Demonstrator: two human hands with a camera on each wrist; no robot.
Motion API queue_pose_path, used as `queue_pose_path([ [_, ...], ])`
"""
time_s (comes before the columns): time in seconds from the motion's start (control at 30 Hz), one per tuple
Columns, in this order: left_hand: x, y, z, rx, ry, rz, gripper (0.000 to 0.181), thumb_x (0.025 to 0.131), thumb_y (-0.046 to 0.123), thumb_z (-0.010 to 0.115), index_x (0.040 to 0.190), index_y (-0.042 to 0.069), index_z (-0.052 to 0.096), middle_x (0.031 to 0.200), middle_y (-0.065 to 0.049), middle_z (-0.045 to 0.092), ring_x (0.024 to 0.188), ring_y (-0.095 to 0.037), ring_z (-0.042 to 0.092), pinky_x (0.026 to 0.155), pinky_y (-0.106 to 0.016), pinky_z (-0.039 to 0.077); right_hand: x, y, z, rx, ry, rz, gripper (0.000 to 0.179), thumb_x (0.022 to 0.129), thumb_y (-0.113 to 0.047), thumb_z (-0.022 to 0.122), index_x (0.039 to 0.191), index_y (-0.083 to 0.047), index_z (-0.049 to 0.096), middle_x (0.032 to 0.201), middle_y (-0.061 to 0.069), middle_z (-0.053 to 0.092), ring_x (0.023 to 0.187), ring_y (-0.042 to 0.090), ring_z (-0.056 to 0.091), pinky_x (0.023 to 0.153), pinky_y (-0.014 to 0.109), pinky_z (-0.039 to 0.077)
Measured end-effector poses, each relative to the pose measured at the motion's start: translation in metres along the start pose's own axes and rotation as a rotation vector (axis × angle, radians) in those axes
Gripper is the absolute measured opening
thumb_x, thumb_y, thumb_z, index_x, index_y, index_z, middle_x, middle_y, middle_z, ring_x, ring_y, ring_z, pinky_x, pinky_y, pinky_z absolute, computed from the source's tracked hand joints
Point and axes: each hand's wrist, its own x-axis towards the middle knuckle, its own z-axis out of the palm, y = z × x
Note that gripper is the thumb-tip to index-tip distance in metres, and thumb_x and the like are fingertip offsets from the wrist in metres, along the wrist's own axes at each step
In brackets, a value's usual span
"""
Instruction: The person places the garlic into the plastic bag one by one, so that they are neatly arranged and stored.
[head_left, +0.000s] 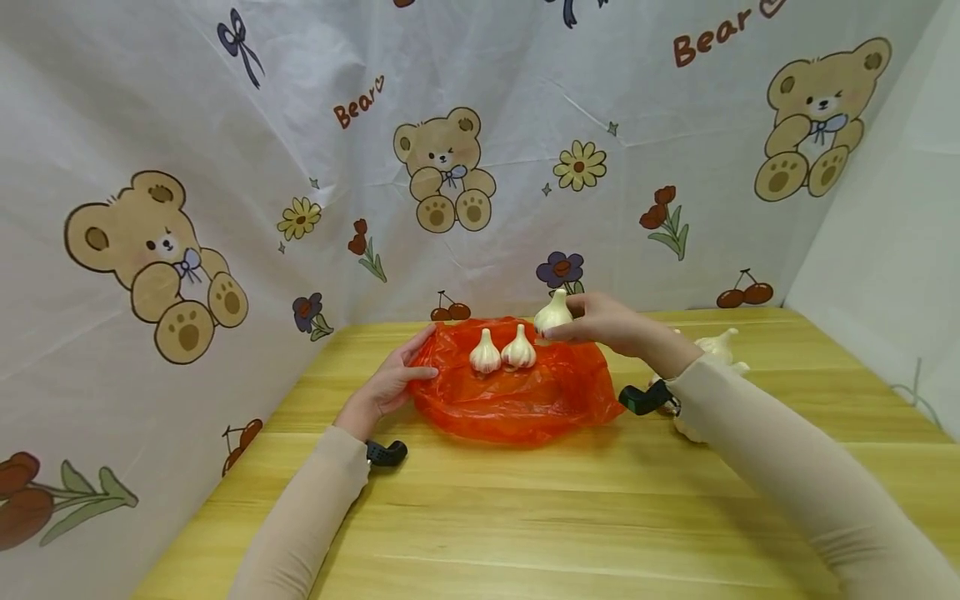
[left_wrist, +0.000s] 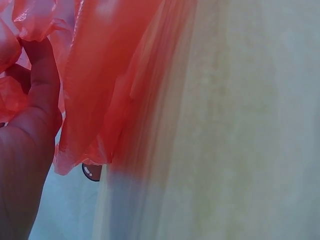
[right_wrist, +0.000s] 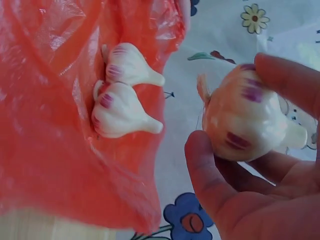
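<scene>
A red plastic bag [head_left: 517,417] lies spread open on the table. Two white garlic bulbs stand side by side in it, a left bulb [head_left: 485,353] and a right bulb [head_left: 519,350]; purple streaks show on them in the right wrist view. My left hand [head_left: 390,382] holds the bag's left edge, the thumb over the plastic and the fingers behind it. Above the bag's right part, my right hand [head_left: 603,323] grips a third garlic bulb [right_wrist: 245,117] between thumb and fingers, its stem pointing up in the head view.
More garlic bulbs [head_left: 718,346] lie on the wooden table [head_left: 480,517] at the right, partly hidden behind my right forearm. A white curtain [head_left: 517,75] printed with bears and flowers hangs along the back and left. A thin cable [head_left: 917,387] lies near the right edge.
</scene>
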Motion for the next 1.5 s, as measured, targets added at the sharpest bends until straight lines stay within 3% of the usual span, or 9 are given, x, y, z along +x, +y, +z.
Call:
queue_pose_path([
  [0.23, -0.002, -0.003, -0.001, 0.005, 0.006, -0.004, 0.088, 0.096, -0.011, 0.058, 0.166, 0.027, 0.022, 0.172, -0.006, 0.020, 0.155, -0.038, 0.027, 0.106, -0.041, 0.051, 0.029, 0.003, 0.019, 0.006, 0.066, 0.107, 0.055, 0.092, -0.021, 0.078, 0.135, 0.005, 0.054, 0.124, 0.018, 0.060, 0.101, 0.028, 0.060, 0.084, 0.026, 0.059],
  [0.57, 0.001, 0.000, -0.002, 0.014, -0.008, 0.005, 0.089, 0.096, -0.011, 0.057, 0.167, 0.026, 0.018, 0.173, -0.005, 0.018, 0.155, -0.038, 0.025, 0.112, -0.047, 0.044, 0.047, 0.018, 0.033, 0.027, 0.068, 0.144, 0.044, 0.089, -0.012, 0.078, 0.121, 0.008, 0.056, 0.097, 0.010, 0.057, 0.077, 0.021, 0.054, 0.068, 0.030, 0.054],
  [0.67, 0.002, 0.001, -0.002, 0.013, -0.008, 0.007, 0.089, 0.096, -0.011, 0.058, 0.167, 0.025, 0.018, 0.173, -0.004, 0.018, 0.155, -0.038, 0.025, 0.111, -0.046, 0.044, 0.049, 0.023, 0.032, 0.008, 0.066, 0.154, 0.043, 0.089, -0.011, 0.078, 0.121, 0.008, 0.056, 0.100, 0.011, 0.058, 0.079, 0.021, 0.054, 0.072, 0.033, 0.056],
  [0.93, 0.001, 0.000, -0.001, 0.000, 0.001, 0.005, 0.088, 0.095, -0.012, 0.057, 0.166, 0.026, 0.022, 0.172, -0.005, 0.020, 0.155, -0.038, 0.025, 0.105, -0.037, 0.053, 0.051, 0.035, 0.027, -0.040, 0.015, 0.220, 0.052, 0.089, -0.013, 0.078, 0.131, 0.008, 0.054, 0.120, 0.016, 0.058, 0.100, 0.026, 0.056, 0.098, 0.044, 0.057],
  [1.33, 0.001, -0.001, -0.001, 0.006, 0.014, 0.000, 0.087, 0.096, -0.011, 0.058, 0.166, 0.026, 0.022, 0.172, -0.006, 0.020, 0.155, -0.038, 0.026, 0.102, -0.032, 0.056, 0.052, 0.040, 0.032, -0.185, 0.004, 0.278, 0.061, 0.084, -0.015, 0.082, 0.133, 0.009, 0.053, 0.116, 0.017, 0.059, 0.100, 0.028, 0.059, 0.095, 0.039, 0.058],
  [1.5, 0.001, -0.001, -0.002, -0.016, 0.011, 0.002, 0.087, 0.095, -0.012, 0.058, 0.166, 0.026, 0.023, 0.172, -0.006, 0.020, 0.155, -0.038, 0.025, 0.102, -0.032, 0.057, 0.054, 0.042, 0.035, -0.244, 0.010, 0.271, 0.070, 0.083, -0.016, 0.082, 0.140, 0.009, 0.049, 0.125, 0.020, 0.058, 0.105, 0.030, 0.057, 0.101, 0.041, 0.055],
])
